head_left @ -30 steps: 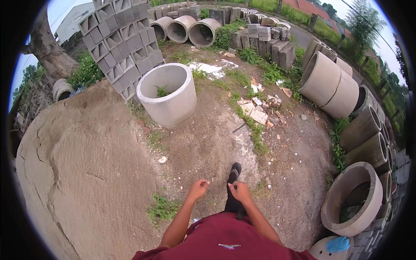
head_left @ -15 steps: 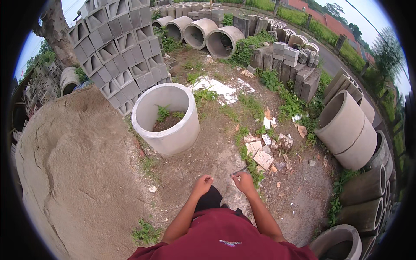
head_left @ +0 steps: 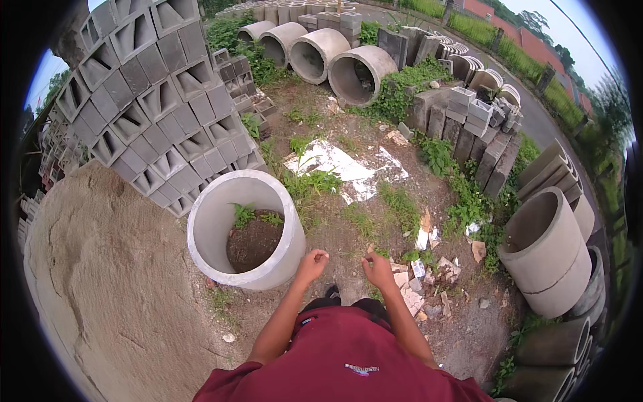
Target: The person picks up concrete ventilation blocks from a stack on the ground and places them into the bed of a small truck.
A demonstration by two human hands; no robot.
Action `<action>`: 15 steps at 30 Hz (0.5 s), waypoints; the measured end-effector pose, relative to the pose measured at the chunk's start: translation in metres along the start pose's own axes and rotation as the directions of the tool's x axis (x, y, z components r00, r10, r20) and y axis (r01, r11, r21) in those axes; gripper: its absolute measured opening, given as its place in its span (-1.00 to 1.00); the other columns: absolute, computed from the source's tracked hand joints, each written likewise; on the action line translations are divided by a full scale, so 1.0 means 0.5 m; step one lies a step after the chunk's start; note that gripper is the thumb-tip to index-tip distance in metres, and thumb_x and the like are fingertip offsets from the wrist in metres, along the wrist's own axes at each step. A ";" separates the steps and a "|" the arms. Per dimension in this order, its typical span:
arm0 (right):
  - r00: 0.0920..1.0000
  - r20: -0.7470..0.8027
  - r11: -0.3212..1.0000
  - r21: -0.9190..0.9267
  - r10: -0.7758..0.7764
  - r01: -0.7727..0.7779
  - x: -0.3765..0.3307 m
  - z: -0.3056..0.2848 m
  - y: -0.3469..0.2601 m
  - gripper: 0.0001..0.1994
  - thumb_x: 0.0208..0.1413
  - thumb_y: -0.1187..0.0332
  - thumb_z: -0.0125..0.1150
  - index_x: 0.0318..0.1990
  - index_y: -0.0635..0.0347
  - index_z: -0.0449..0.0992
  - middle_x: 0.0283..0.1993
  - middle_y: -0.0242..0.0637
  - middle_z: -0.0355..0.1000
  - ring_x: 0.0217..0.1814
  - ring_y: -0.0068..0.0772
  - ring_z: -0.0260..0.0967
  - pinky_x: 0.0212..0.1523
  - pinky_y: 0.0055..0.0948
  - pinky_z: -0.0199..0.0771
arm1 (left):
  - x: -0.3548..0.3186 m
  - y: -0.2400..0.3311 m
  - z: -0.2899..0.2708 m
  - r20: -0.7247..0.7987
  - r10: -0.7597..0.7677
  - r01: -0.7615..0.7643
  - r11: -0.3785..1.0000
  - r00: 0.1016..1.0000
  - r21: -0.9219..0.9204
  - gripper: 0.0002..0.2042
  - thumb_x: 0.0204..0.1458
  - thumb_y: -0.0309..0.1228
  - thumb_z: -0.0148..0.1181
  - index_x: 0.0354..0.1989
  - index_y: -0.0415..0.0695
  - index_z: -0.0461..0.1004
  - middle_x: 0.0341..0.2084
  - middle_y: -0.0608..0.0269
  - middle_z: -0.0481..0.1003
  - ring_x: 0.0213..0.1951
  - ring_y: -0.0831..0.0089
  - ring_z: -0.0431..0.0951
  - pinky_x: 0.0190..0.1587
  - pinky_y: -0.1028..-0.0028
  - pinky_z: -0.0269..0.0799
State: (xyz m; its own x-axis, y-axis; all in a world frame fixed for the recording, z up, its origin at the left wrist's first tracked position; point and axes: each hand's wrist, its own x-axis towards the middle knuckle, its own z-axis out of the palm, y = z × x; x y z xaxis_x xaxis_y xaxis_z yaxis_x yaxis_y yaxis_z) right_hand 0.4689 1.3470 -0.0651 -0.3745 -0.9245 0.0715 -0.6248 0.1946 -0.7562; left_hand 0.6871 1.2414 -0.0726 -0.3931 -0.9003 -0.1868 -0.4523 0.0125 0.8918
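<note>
My left hand (head_left: 312,265) is held out in front of my body with its fingers curled in, and I see nothing in it. It is nearest to the right side of a pale concrete ring (head_left: 288,251), though I cannot tell how far apart they are. Inside the ring lie dark soil and small green plants. To the right, my right hand (head_left: 378,269) is also loosely closed, with no object showing. Beyond it on the ground are broken tile pieces (head_left: 410,295) and scraps. A dark shoe (head_left: 333,291) shows between my forearms.
A tall stack of grey hollow blocks (head_left: 154,100) rises behind the ring. A sand heap (head_left: 120,281) fills the left. White sheet scraps (head_left: 335,161) lie ahead. Large concrete pipes (head_left: 318,57) line the back, and more concrete rings (head_left: 549,261) stand along the right.
I have moved forward: the concrete ring, block stack and white scraps are nearer, and the tile pieces are now close by my right hand. Both hands keep a similar curled pose.
</note>
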 end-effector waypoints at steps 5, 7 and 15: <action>0.999 0.042 0.999 0.045 -0.025 0.023 0.273 0.027 0.035 -0.77 0.11 0.28 0.21 -0.32 0.32 0.53 -0.33 0.05 0.52 -0.23 0.11 0.50 -0.20 -0.14 0.48 | 0.257 0.039 -0.023 -0.067 -0.021 0.021 1.000 0.998 0.006 -0.74 0.11 -0.26 0.20 -0.17 -0.20 0.54 -0.35 0.12 0.60 -0.28 0.34 0.60 -0.15 0.38 0.49; 0.996 0.077 0.998 0.051 -0.042 0.039 0.398 0.036 0.054 -0.76 0.12 0.27 0.20 -0.31 0.33 0.54 -0.34 0.05 0.52 -0.25 0.09 0.51 -0.21 -0.15 0.49 | 0.355 0.037 -0.012 -0.083 -0.067 0.064 0.997 0.994 -0.040 -0.75 0.11 -0.27 0.20 -0.18 -0.20 0.54 -0.36 0.12 0.60 -0.28 0.34 0.61 -0.16 0.39 0.49; 0.953 0.253 0.985 0.080 -0.167 0.152 1.022 0.013 0.132 -0.76 0.11 0.24 0.19 -0.28 0.27 0.56 -0.33 -0.01 0.55 -0.25 0.06 0.52 -0.19 -0.11 0.49 | 0.838 0.048 0.056 -0.244 -0.126 0.103 0.989 0.962 -0.105 -0.71 0.12 -0.26 0.20 -0.14 -0.24 0.54 -0.36 0.15 0.60 -0.29 0.41 0.58 -0.15 0.42 0.46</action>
State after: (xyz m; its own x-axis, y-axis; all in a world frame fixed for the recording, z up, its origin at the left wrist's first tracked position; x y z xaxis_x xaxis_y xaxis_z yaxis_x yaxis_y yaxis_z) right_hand 0.2410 0.8854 -0.0826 -0.0790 -0.9964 0.0304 -0.6175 0.0250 -0.7861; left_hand 0.4888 0.8766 -0.1410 -0.1257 -0.9735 -0.1912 -0.4041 -0.1258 0.9060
